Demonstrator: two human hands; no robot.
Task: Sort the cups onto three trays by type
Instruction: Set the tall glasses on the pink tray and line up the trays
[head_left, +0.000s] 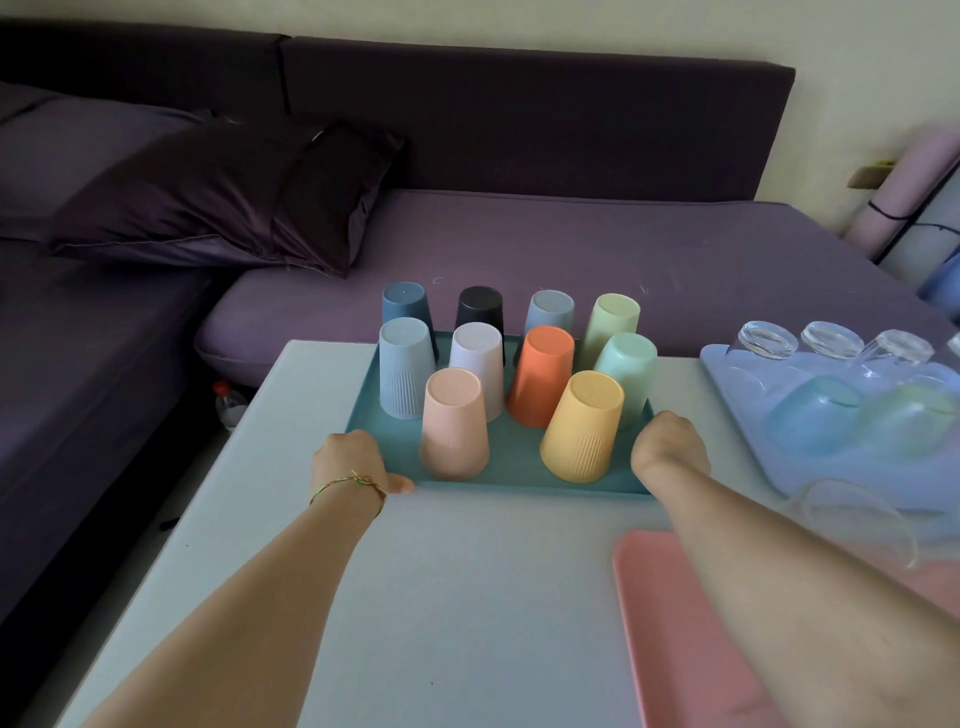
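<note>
A teal tray (511, 457) sits at the table's far side, holding several upside-down plastic cups in mixed colours, among them a peach cup (453, 423), a yellow cup (584, 426) and an orange cup (543, 376). My left hand (353, 462) grips the tray's near left corner. My right hand (667, 447) grips its near right corner. To the right, a light blue tray (748, 415) carries upside-down clear glasses (769, 339) and tinted cups, one blue (813, 413) and one green (906, 421). A pink tray (670, 623) lies at the near right under my right forearm.
The white table (441, 597) stands against a purple sofa (571, 249) with a dark pillow (218, 197). A plastic bottle (228, 402) stands on the floor left of the table. A clear glass (857, 514) lies blurred at the blue tray's near edge.
</note>
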